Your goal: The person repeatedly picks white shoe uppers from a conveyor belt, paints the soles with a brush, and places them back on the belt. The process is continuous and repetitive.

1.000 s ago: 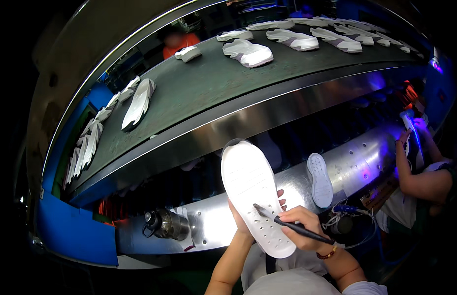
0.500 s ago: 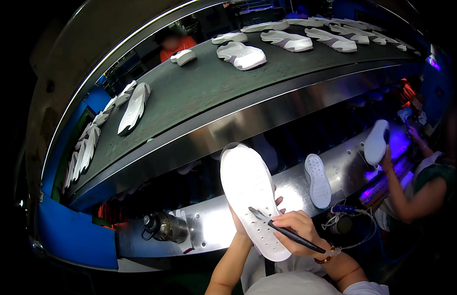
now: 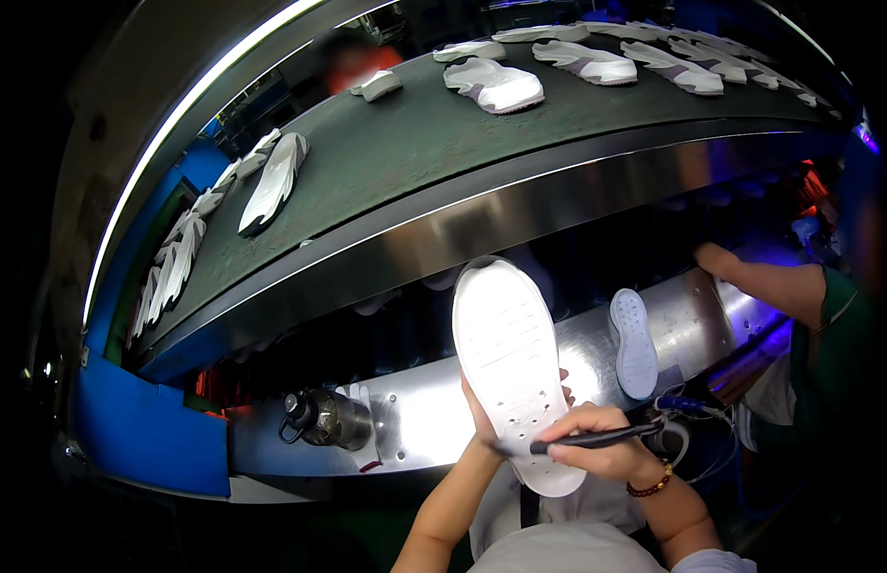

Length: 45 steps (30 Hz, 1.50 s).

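A white shoe sole (image 3: 505, 334) is held upright in front of me, its wide end away and its narrower end, dotted with small holes, near my lap. My left hand (image 3: 478, 413) wraps round it from behind, so most of that palm is hidden, with fingertips showing at the right edge. In my right hand (image 3: 604, 447) is a slim brush with a black handle (image 3: 610, 437), pinched between thumb and fingers. Its tip lies over the narrow, holed end of the sole, at the left edge.
A green conveyor belt (image 3: 395, 162) carries several white-and-grey soles (image 3: 496, 86). On the metal ledge (image 3: 424, 420) below stand a dark bottle (image 3: 333, 420) and another white sole (image 3: 634, 344). At right, a co-worker's arm (image 3: 768, 282) reaches under the belt. Cables (image 3: 696, 411) hang nearby.
My brush has moved down the sole toward its narrow end. The co-worker's arm, which held up a sole, now reaches under the belt without that sole in sight. The view has shifted slightly.
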### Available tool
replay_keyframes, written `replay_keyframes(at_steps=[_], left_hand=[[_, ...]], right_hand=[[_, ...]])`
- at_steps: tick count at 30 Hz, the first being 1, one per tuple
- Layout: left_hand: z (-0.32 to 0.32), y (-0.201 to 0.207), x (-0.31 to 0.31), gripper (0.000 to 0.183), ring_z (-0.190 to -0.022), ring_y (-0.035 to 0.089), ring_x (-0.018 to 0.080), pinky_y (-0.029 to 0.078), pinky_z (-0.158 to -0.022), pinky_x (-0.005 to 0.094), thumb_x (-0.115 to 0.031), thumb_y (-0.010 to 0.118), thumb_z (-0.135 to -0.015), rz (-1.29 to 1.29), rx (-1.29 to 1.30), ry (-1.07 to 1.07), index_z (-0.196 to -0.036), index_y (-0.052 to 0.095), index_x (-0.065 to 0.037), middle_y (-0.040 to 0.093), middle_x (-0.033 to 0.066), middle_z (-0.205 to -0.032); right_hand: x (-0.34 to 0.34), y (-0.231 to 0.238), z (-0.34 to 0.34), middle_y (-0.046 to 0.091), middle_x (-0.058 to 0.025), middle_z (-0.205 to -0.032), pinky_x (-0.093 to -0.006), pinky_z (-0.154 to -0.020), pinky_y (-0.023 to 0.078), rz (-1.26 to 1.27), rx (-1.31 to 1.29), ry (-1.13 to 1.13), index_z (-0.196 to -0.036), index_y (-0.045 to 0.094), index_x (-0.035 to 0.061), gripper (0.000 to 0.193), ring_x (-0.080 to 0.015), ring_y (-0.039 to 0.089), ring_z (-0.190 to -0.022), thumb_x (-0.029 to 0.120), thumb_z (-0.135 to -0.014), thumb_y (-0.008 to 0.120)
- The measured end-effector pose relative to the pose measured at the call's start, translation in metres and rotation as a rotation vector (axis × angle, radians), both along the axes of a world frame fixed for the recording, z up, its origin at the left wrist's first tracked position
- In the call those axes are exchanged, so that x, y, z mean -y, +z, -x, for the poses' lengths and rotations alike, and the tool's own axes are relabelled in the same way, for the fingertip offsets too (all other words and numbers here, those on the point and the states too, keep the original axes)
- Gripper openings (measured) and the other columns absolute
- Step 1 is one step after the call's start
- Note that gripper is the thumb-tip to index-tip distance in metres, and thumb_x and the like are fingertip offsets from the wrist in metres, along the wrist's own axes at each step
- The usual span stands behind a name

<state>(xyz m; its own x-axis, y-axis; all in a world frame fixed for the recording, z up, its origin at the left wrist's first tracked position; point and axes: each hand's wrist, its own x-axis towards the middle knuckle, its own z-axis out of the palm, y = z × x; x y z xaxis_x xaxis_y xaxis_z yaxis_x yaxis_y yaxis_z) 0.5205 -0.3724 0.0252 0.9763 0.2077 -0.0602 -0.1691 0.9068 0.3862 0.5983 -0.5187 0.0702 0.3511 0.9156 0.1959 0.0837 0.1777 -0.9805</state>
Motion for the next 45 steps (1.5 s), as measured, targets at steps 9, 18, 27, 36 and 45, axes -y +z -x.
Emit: replay_keyframes(at_steps=[9,18,27,36,45], left_hand=[[-0.004,-0.002,-0.004,0.090,-0.085,0.057,0.0386,0.048,-0.073,0.0467,-0.071,0.012,-0.076,0.044,0.014,0.069,-0.127,0.032,0.000,0.051,0.0254,-0.107],[-0.004,-0.009,-0.007,0.083,-0.094,0.053,0.0361,0.041,-0.085,0.0488,-0.067,0.021,-0.077,0.046,0.136,0.002,-0.132,0.028,-0.005,0.046,0.0230,-0.115],[-0.007,-0.012,-0.011,0.083,-0.098,0.051,0.0368,0.040,-0.086,0.0501,-0.067,0.023,-0.077,-0.009,0.201,-0.005,-0.132,0.028,-0.005,0.045,0.0233,-0.118],[-0.014,0.008,-0.007,0.093,-0.083,0.057,0.0380,0.048,-0.071,0.0458,-0.077,0.018,-0.072,0.026,0.047,0.153,-0.128,0.033,-0.004,0.051,0.0247,-0.107],[-0.023,0.022,-0.011,0.096,-0.087,0.056,0.0377,0.048,-0.073,0.0447,-0.079,0.017,-0.070,-0.082,0.163,0.194,-0.130,0.029,-0.005,0.049,0.0243,-0.110]], right_hand=[[0.003,-0.003,0.010,0.061,-0.0118,-0.079,-0.0229,-0.059,0.045,-0.121,0.120,-0.112,-0.086,0.059,-0.0014,0.016,-0.0151,0.059,-0.065,0.001,-0.071,0.062],[0.014,-0.002,0.001,0.062,-0.0143,-0.085,-0.0228,-0.062,0.045,-0.087,0.329,-0.033,-0.090,0.059,-0.0027,0.020,-0.0153,0.059,-0.069,0.000,-0.071,0.063],[0.016,-0.008,0.003,0.063,-0.0145,-0.086,-0.0234,-0.064,0.045,-0.079,0.089,-0.132,-0.090,0.060,-0.0015,0.019,-0.0168,0.060,-0.072,0.001,-0.071,0.062],[0.024,-0.004,-0.004,0.063,-0.0144,-0.086,-0.0219,-0.070,0.043,-0.066,0.249,-0.094,-0.087,0.060,-0.0038,0.018,-0.0163,0.060,-0.077,0.000,-0.069,0.063],[0.030,-0.015,-0.013,0.065,-0.0077,-0.088,-0.0300,-0.082,0.039,-0.096,0.255,-0.215,-0.085,0.062,0.0010,0.020,-0.0196,0.055,-0.082,0.004,-0.066,0.065]])
